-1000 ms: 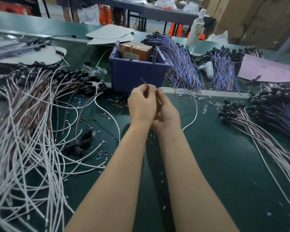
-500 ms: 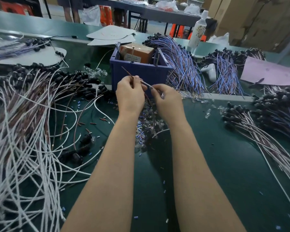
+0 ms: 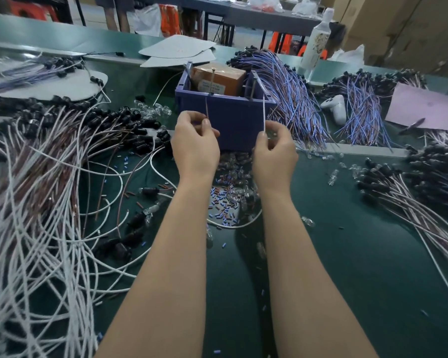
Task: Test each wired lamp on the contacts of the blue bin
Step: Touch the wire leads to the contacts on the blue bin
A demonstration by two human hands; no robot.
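The blue bin (image 3: 233, 120) stands at the middle of the green bench, with two upright metal pins (image 3: 213, 81) on its front rim and a brown box inside. My left hand (image 3: 194, 146) pinches a brown wire end (image 3: 206, 108) that points up toward the left pin. A white wire end (image 3: 263, 112) rises toward the right pin (image 3: 253, 87), pinched in my right hand (image 3: 274, 153). Both hands are just in front of the bin. The lamp on these wires is hidden below my hands.
A big tangle of white and brown wired lamps (image 3: 49, 177) covers the left. Blue and purple wire bundles (image 3: 287, 91) lie behind and right of the bin. More wired lamps (image 3: 411, 197) lie at right. Small sleeves and glass bulbs (image 3: 228, 200) litter the bench between my forearms.
My hands have moved apart and up to the bin's front. The two wire ends, held together before, now stand separate and upright near the pins.
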